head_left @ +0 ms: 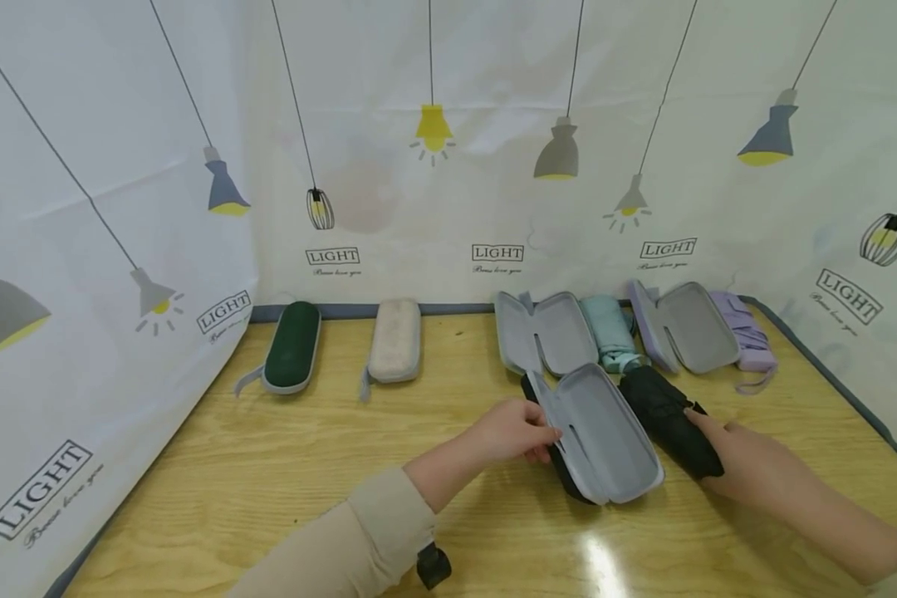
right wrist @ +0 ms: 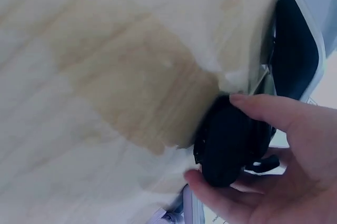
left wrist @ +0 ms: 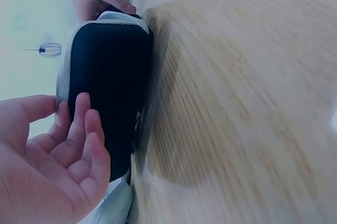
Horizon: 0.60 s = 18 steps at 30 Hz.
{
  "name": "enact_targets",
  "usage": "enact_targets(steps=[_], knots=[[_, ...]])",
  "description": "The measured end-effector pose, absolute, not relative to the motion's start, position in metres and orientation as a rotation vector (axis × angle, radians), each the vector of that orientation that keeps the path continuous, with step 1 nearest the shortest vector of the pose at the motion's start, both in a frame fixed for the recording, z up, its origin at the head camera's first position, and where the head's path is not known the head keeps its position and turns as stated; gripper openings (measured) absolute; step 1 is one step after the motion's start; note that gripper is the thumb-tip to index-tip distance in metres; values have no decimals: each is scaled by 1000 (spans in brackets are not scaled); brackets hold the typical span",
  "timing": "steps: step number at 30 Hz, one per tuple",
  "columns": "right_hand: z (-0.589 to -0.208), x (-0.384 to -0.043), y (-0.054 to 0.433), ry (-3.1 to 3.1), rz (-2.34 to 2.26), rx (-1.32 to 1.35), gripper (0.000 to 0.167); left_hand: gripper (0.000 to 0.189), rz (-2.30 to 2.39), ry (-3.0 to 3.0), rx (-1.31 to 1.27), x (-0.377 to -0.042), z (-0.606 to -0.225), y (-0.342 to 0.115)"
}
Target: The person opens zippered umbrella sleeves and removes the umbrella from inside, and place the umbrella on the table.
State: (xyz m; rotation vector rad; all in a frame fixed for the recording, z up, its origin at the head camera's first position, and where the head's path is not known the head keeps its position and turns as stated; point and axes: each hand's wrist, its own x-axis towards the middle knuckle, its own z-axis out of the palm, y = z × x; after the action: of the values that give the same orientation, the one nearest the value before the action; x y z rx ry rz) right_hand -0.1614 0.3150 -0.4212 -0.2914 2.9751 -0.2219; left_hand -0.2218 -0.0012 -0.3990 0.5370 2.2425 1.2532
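Note:
In the head view, a black hard case (head_left: 609,436) lies unfolded, its grey lining facing up. My left hand (head_left: 512,432) pinches the rim of its left half between thumb and fingers. The left wrist view shows the black outer shell (left wrist: 113,76) of that half beside my curled fingers. Just right of the case, a folded black umbrella (head_left: 661,415) lies at a slant. My right hand (head_left: 755,465) grips its near end. In the right wrist view, thumb and fingers wrap around the umbrella (right wrist: 226,142); part of the hand is cut off by the frame.
Behind stand an unfolded teal case (head_left: 564,332), a teal umbrella (head_left: 608,324), an unfolded lilac case (head_left: 698,328) and a lilac umbrella (head_left: 743,328). Further left lie a closed green case (head_left: 293,345) and a closed beige case (head_left: 396,340). Patterned cloth (head_left: 389,166) hangs around the wooden table (head_left: 306,482).

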Motion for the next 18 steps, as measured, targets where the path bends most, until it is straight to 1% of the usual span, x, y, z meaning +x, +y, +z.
enact_targets(steps=[5, 9, 18], knots=[[-423, -158, 318, 2967, -71, -292, 83, 25, 1215, 2261, 573, -221, -402, 6], [-425, -154, 323, 2942, -40, -307, 85, 25, 1207, 2274, 587, -219, -403, 15], [-431, -142, 343, 2898, -65, -169, 88, 28, 1204, 2294, 582, -213, -409, 44]])
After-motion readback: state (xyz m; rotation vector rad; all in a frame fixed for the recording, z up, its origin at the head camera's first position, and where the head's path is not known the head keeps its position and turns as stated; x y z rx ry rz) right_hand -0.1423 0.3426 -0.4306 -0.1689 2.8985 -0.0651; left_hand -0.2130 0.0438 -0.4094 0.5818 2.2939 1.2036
